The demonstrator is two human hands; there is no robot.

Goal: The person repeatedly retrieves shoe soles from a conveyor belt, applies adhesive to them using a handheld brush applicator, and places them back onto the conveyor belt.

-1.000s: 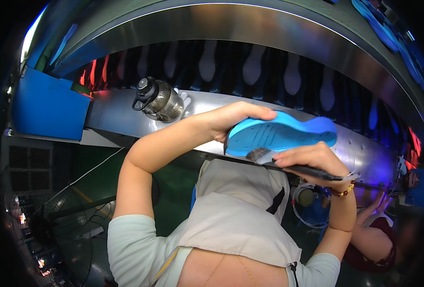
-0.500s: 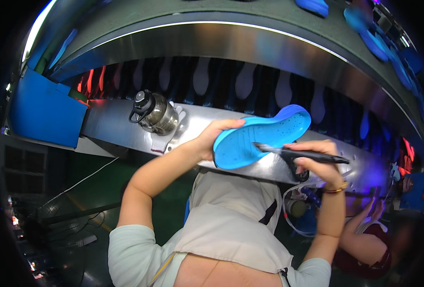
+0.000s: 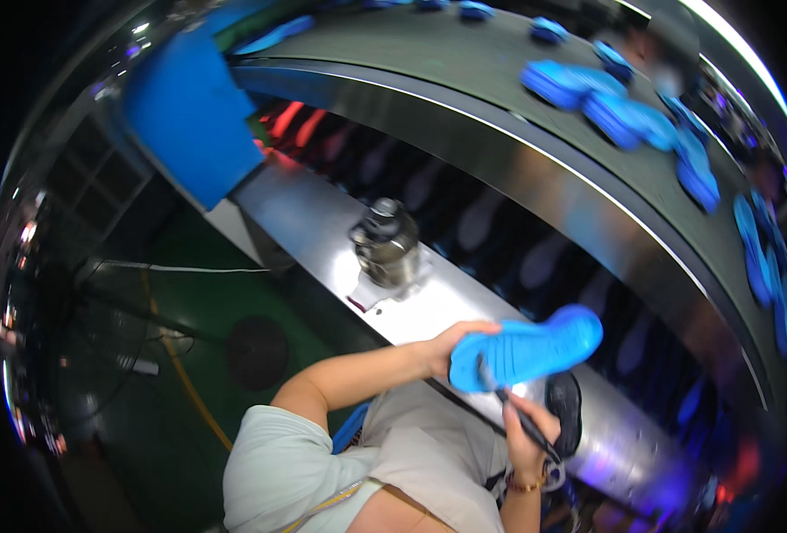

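My left hand (image 3: 447, 348) is closed on the heel end of a bright blue foam shoe sole (image 3: 544, 348), which I hold tilted above the metal bench, its ridged, raised-rim side showing. In my right hand (image 3: 528, 437) is a slim black-handled tool (image 3: 525, 417) with a narrow greyish tip. That tip lies against the sole's face close to my left hand. Blur keeps me from telling the tool's exact kind. Just beyond my right hand a dark oval object (image 3: 566, 413) sits on the bench.
A dark bottle with a black lid (image 3: 388, 244) stands on a pale glove on the metal bench (image 3: 309, 235). Behind rises a slotted rack with pale sole shapes (image 3: 478, 222). Higher, a green conveyor belt (image 3: 465, 53) carries several blue soles (image 3: 624, 120). A blue panel (image 3: 189, 115) closes the left end.
The view has swung, so the bench now slants down to the right and more conveyor soles show. The sole has tilted, and the tool's tip has shifted toward its heel end.
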